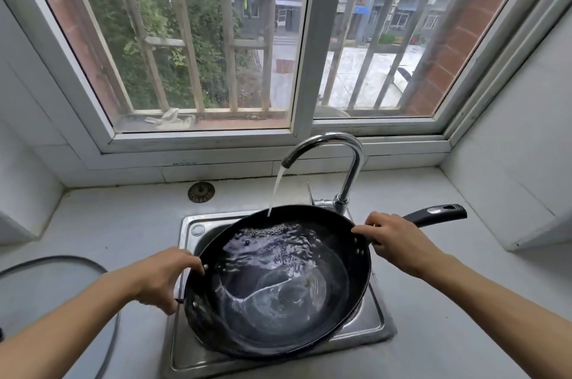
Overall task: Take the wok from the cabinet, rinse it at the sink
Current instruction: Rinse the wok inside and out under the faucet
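A large black wok (278,282) is held over the steel sink (376,321), with rippling water pooled inside it. Water runs from the chrome faucet (346,158) and strikes the wok's far rim. My left hand (164,276) grips the small helper handle on the wok's left rim. My right hand (391,239) grips the wok at the base of its long black handle (436,214), which points to the right.
A grey counter (117,224) surrounds the sink. A round sink strainer (201,192) lies on it behind the sink. A glass lid with a dark rim (55,273) lies at the left. A barred window (278,38) rises behind the faucet.
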The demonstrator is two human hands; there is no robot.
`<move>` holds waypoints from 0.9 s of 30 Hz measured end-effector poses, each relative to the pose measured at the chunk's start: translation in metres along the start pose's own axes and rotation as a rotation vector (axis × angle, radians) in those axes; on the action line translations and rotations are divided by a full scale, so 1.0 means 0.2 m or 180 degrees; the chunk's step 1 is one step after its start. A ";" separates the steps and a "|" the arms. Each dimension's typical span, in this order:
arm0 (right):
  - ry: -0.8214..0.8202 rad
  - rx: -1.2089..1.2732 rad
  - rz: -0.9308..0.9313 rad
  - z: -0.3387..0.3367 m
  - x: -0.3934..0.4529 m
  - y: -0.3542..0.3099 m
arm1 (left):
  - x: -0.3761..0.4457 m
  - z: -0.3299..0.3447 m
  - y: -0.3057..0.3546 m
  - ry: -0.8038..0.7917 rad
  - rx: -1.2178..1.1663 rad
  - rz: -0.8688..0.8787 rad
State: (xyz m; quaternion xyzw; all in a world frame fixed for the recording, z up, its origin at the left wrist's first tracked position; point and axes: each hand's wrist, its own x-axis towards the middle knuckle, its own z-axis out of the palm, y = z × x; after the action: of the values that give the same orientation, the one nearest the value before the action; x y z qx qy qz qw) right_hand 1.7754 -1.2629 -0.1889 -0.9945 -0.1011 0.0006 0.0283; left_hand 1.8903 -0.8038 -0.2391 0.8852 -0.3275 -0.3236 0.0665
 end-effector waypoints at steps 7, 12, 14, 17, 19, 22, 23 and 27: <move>-0.0303 0.0090 0.0185 0.05 -0.05 0.02 | 0.02 -0.05 0.04 0.0109 0.0349 0.0061; -0.0382 0.0199 0.0296 0.09 -0.11 0.04 | 0.04 -0.08 0.07 0.0170 0.0538 0.0085; -0.0414 0.0255 0.0298 0.12 -0.12 0.04 | 0.03 -0.10 0.06 0.0078 0.0482 0.0070; -0.0514 0.0348 0.0244 0.15 -0.13 0.02 | 0.01 -0.12 0.03 -0.0190 0.0291 -0.0021; -0.0617 0.0408 0.0193 0.16 -0.13 0.02 | -0.01 -0.13 0.02 -0.0367 0.0094 -0.0105; -0.0789 0.0436 0.0112 0.15 -0.11 0.03 | -0.03 -0.14 0.03 -0.0616 -0.0128 -0.0108; -0.0851 0.0467 0.0086 0.14 -0.11 0.03 | -0.04 -0.13 0.03 -0.0704 -0.0189 -0.0069; -0.1041 0.0611 -0.0015 0.10 -0.11 0.06 | -0.05 -0.10 0.05 -0.1015 -0.0569 0.0064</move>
State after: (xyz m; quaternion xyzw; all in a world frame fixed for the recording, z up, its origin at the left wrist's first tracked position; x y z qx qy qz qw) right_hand 1.7571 -1.2786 -0.2103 -0.9736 -0.1061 0.1718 0.1062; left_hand 1.8915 -0.8079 -0.2155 0.8099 -0.3127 -0.4870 0.0953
